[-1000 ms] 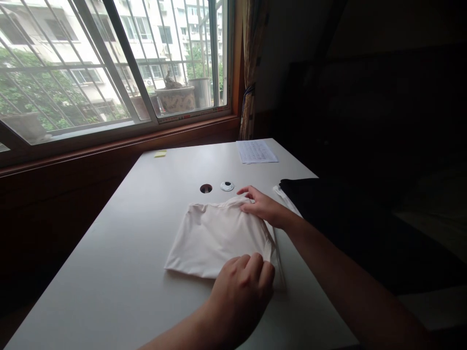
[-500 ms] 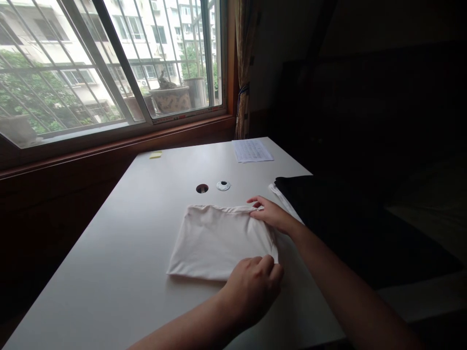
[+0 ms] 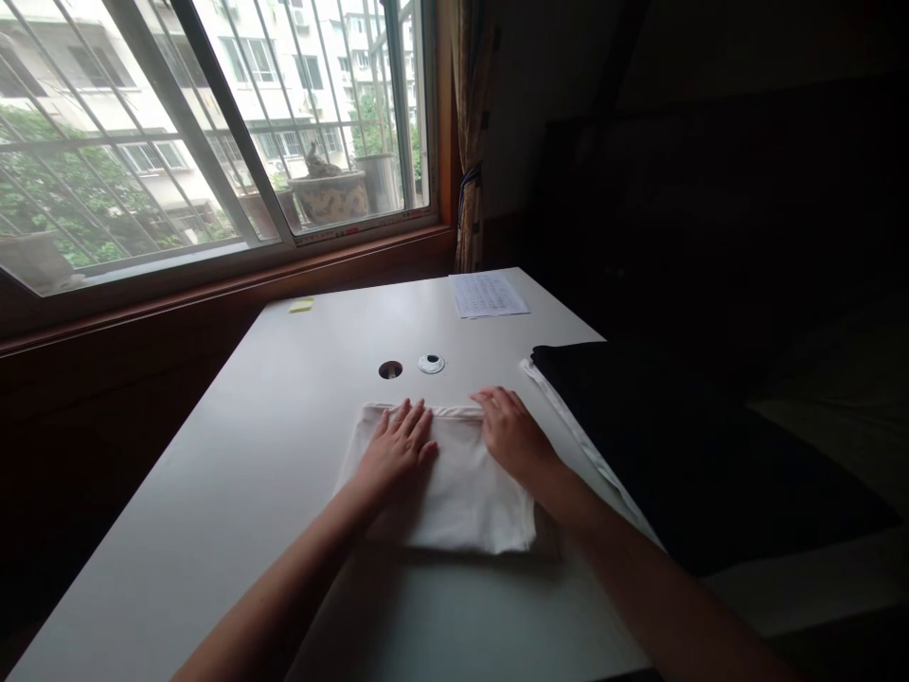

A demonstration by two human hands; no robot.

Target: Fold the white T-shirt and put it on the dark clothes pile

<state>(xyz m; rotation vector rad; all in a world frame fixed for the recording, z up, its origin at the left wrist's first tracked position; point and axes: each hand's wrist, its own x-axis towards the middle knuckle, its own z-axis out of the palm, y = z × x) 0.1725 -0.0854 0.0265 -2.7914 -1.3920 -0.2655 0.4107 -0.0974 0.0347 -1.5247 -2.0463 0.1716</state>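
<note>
A folded white cloth [image 3: 461, 507] lies on the white table [image 3: 213, 474] in front of me, its far edge showing a narrow hem-like fold. Across the upper left part of it my left hand [image 3: 398, 450] rests flat, fingers spread towards the far edge. At the far right corner, my right hand [image 3: 517, 436] has its fingers bent together on the cloth's edge. Its thumb is hidden from view. What kind of garment or linen the cloth is, I cannot tell.
A black cloth [image 3: 682, 455] with white material [image 3: 579, 431] under its edge covers the table's right side. Beyond the cloth are a round hole [image 3: 390, 370] and a white cap [image 3: 431, 364]. Printed papers [image 3: 490, 295] and a yellow note [image 3: 301, 304] lie at the far edge.
My left hand has let go of the near right corner and moved up and left, flattening onto the cloth. The right hand stays at the far right corner, its fingers closer together.
</note>
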